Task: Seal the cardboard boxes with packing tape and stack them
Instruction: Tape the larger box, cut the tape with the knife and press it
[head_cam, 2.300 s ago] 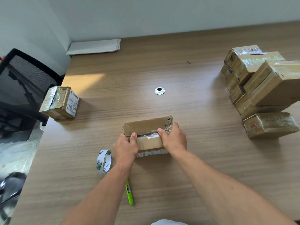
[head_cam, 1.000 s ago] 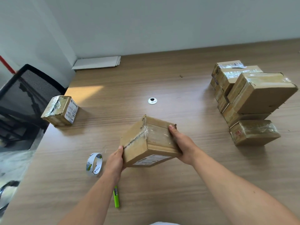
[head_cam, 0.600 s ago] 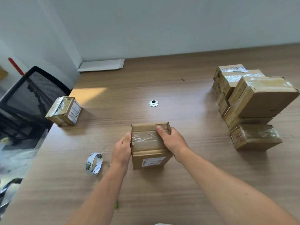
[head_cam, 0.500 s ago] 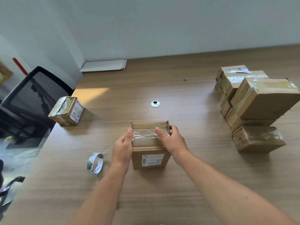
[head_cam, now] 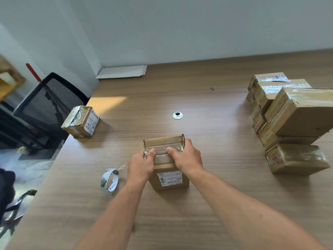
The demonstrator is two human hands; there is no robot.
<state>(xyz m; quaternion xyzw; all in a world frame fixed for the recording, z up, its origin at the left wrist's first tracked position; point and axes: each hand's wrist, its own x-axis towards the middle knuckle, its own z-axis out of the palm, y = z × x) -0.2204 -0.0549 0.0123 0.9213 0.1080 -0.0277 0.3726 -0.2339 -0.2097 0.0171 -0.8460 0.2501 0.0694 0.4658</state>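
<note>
Frame centre: cardboard box [head_cam: 168, 179] on wooden table [head_cam: 207, 204] — left hand [head_cam: 141, 166] and right hand [head_cam: 187, 159] grasp its sides, thumbs pressing taped top. Tape roll [head_cam: 110, 180] just left; stacked sealed boxes [head_cam: 292, 121] right edge.

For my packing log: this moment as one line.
box: on table | left hand: grips box, thumb on tape | right hand: same | tape roll: left of box | stacked boxes: far right
</note>
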